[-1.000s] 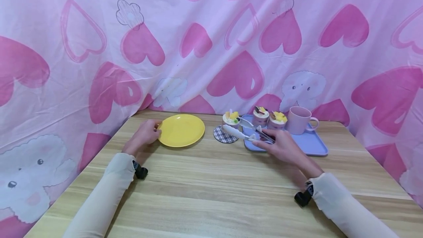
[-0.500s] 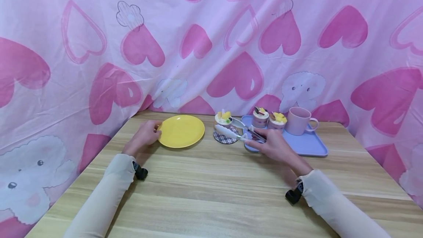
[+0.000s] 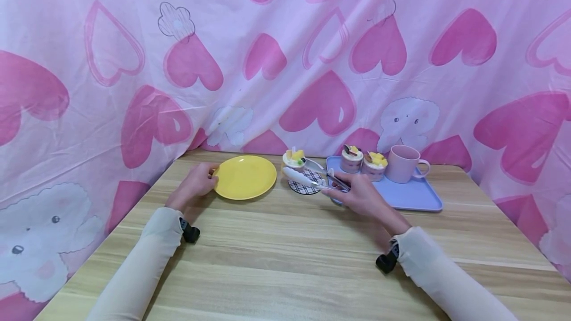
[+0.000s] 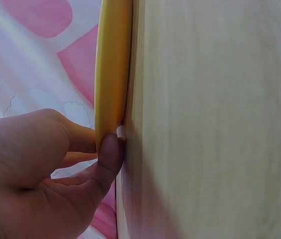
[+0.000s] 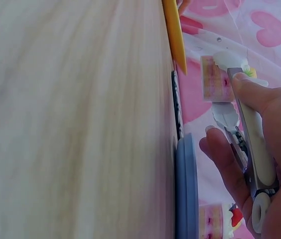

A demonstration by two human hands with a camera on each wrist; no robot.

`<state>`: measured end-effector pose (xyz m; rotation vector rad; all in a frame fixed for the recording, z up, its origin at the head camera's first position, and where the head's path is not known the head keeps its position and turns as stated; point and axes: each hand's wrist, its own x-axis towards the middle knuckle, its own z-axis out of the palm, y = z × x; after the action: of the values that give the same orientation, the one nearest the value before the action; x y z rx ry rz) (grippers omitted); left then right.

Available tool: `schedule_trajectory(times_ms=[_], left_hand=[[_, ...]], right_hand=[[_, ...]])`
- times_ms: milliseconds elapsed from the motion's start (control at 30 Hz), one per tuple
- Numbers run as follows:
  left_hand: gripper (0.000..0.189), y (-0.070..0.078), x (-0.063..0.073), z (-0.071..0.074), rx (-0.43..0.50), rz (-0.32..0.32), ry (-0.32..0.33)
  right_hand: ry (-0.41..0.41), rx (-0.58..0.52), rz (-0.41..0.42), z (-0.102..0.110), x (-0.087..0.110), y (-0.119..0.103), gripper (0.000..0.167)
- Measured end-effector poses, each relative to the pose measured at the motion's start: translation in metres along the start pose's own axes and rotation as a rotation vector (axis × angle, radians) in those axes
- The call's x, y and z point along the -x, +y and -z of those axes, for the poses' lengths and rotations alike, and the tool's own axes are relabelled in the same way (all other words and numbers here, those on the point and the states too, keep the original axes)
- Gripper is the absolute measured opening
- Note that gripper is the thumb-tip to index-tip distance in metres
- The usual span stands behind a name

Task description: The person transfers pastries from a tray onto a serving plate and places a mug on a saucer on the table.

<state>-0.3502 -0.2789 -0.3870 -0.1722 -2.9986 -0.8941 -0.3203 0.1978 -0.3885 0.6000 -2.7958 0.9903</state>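
Note:
A round yellow plate (image 3: 245,177) lies on the table at the left. My left hand (image 3: 195,182) pinches its left rim, the thumb against the plate's edge (image 4: 111,74) in the left wrist view. With my right hand (image 3: 363,197) I grip metal tongs (image 5: 252,129) with white scalloped tips. Between those tips sits a small clear cup of layered cake (image 5: 214,79), topped with cream and yellow fruit. In the right wrist view a gap shows between cup and table. From the head, this cake cup (image 3: 294,157) appears between the plate and a checked round coaster (image 3: 304,186).
A blue tray (image 3: 415,194) stands at the right. On it are two more cake cups, one (image 3: 351,159) behind the other (image 3: 374,166), and a pink mug (image 3: 403,165). A pink heart-patterned curtain (image 3: 321,103) hangs along the table's back edge.
My right hand has moved left with the tongs and the cake cup, from over the coaster toward the plate. The left hand and plate have stayed in place.

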Motion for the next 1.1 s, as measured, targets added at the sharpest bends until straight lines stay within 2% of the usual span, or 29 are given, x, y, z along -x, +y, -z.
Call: schedule_trajectory(times_ms=[533, 833, 1100], left_hand=[[0.058, 0.002, 0.001, 0.0, 0.009, 0.021, -0.012], [0.058, 0.001, 0.001, -0.001, 0.019, 0.037, -0.024], [0.058, 0.0, -0.001, 0.0, 0.01, 0.025, -0.019]], right_hand=[[-0.036, -0.036, 0.046, -0.015, -0.007, -0.013, 0.07], [-0.053, -0.034, 0.021, -0.021, -0.012, -0.019, 0.083], [-0.045, -0.035, 0.039, -0.026, -0.016, -0.025, 0.082]])
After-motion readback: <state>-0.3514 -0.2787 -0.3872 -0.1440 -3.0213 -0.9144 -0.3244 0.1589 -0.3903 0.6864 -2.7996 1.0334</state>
